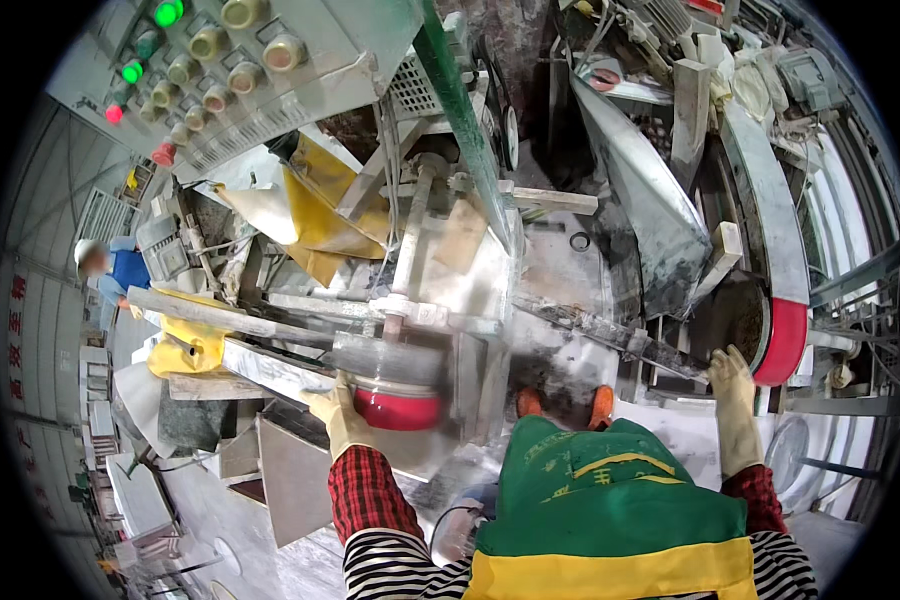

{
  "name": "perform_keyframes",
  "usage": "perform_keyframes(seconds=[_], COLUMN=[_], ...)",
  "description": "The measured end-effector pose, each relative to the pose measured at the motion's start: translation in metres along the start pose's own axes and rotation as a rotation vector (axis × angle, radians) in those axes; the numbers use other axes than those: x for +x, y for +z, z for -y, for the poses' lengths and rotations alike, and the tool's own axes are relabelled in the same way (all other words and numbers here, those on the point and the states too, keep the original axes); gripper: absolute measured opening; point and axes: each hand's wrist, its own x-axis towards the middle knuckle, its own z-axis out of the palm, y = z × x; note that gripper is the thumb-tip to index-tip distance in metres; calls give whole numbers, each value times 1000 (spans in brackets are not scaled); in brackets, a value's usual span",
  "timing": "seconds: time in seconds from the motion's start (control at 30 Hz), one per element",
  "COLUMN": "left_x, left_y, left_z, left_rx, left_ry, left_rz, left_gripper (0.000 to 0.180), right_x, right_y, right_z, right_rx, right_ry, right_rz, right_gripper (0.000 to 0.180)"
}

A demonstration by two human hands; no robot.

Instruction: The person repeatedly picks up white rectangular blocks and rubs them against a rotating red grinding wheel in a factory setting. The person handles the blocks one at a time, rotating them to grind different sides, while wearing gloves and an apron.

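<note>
Meanwhile, your gloved left hand pressed flat against the red polishing wheel above the stone slab, while your right hand, fingers spread, touched the machine frame.

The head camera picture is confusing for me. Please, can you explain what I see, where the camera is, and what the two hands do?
The camera sits on a worker's head and looks down, so the edges bend. You see the worker's green and yellow apron. The gloved left hand rests on a grey slab, beside a blurred red disc under a machine shaft. The gloved right hand, fingers open, touches the machine frame near a red-edged wheel. Above left is a control panel with lit buttons. Another person stands far left.
</note>
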Motion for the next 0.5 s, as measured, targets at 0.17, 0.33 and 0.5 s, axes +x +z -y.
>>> perform_keyframes(seconds=[0.17,0.33,0.5], left_x=[-90,-166,-280], left_y=[-8,7,12], left_z=[-22,51,-43], left_rx=[-322,-465,-857], left_ry=[63,308,-51], left_rz=[218,222,932], left_gripper=[103,108,65], right_x=[-5,-31,-68], right_y=[-21,32,125], right_z=[-36,-62,-66], right_rx=[-181,-376,-538], right_ry=[89,192,279], right_rz=[84,206,671], right_gripper=[60,61,53])
